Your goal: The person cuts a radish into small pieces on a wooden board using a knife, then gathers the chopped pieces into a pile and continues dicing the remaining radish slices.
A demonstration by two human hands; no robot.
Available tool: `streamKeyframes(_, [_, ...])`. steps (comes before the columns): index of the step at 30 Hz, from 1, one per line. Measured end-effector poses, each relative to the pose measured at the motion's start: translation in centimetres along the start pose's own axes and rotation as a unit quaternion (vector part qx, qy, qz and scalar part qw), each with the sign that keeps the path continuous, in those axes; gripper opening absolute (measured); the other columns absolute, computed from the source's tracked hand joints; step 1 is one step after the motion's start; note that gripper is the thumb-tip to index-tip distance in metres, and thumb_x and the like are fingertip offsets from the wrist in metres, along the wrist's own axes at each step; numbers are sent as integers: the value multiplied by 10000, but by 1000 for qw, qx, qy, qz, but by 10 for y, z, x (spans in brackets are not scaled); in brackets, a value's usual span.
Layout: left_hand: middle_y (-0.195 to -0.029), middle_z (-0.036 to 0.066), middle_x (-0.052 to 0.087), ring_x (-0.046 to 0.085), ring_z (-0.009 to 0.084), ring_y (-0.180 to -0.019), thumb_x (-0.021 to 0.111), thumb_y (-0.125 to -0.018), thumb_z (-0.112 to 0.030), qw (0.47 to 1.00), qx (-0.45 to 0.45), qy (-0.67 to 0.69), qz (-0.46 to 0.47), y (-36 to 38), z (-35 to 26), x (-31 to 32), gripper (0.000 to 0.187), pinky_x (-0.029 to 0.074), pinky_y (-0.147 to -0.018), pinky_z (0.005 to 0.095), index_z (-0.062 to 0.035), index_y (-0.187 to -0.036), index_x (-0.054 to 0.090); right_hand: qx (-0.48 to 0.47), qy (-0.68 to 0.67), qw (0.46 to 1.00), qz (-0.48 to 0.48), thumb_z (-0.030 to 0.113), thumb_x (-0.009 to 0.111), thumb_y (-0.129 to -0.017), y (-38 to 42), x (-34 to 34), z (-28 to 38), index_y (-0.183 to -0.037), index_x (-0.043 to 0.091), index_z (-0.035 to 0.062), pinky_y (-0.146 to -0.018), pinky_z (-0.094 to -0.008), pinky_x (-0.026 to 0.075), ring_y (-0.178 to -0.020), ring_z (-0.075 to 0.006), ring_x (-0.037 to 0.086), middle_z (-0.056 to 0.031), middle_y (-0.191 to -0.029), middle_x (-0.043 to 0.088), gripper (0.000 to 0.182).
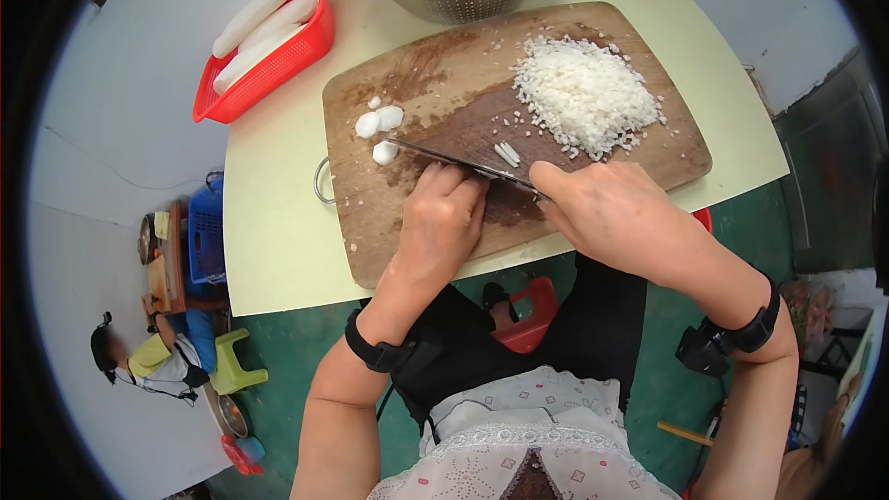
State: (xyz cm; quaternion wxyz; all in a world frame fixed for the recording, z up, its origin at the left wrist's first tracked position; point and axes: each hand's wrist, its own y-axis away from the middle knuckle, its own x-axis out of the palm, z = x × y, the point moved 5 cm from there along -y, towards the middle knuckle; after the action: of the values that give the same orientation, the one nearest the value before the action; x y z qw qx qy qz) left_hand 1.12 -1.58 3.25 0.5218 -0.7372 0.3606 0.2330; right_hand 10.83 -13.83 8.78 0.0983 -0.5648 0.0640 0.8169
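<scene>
My right hand (607, 213) is wrapped round the handle of a kitchen knife (454, 159), whose blade points left across the wooden cutting board (398, 241). Close against the blade, my left hand (443, 213) presses down on the board with curled fingers; whatever is under them is hidden. A few thin white sticks (507, 154) lie just beyond the blade. Round white end pieces (380, 120) rest near the knife tip. A heap of diced white vegetable (588, 97), probably white radish, covers the board's far right.
A red plastic basket (208, 102) holds long peeled white roots (259, 32) at the table's far left. Behind the board stands a steel colander (463, 0). The board lies on a pale yellow table (269, 250). Another person (153, 352) sits at the left, beside a green stool (236, 361).
</scene>
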Motion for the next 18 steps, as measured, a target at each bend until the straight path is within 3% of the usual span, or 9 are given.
streamKeyframes(7, [-791,116,594,571,307,-766,668,-687,28,1000,1,-14,-11,-1,-1,0,113,485,-679,382,-5,-795,659,-7,-22,1000,-1,82,519,-839,-11,10,3,-882,509,-4,-586,-471,495,-665,-387,630,-207,-663,611,96])
streamKeyframes(10, [-778,105,589,570,284,-747,673,-692,29,1000,-7,-8,-3,-3,-4,-3,102,484,-661,369,-11,-784,658,28,-56,997,-46,114,544,-854,-12,12,-10,-889,508,-1,-611,-486,492,-682,-397,625,-212,-660,605,125])
streamKeyframes(18, [-757,96,583,556,276,-721,680,-698,27,1000,5,-14,-16,-2,-3,-2,93,477,-641,369,-8,-781,659,32,-63,997,-17,140,573,-855,0,1,-9,-873,500,7,-609,-495,482,-679,-402,614,-208,-652,604,153])
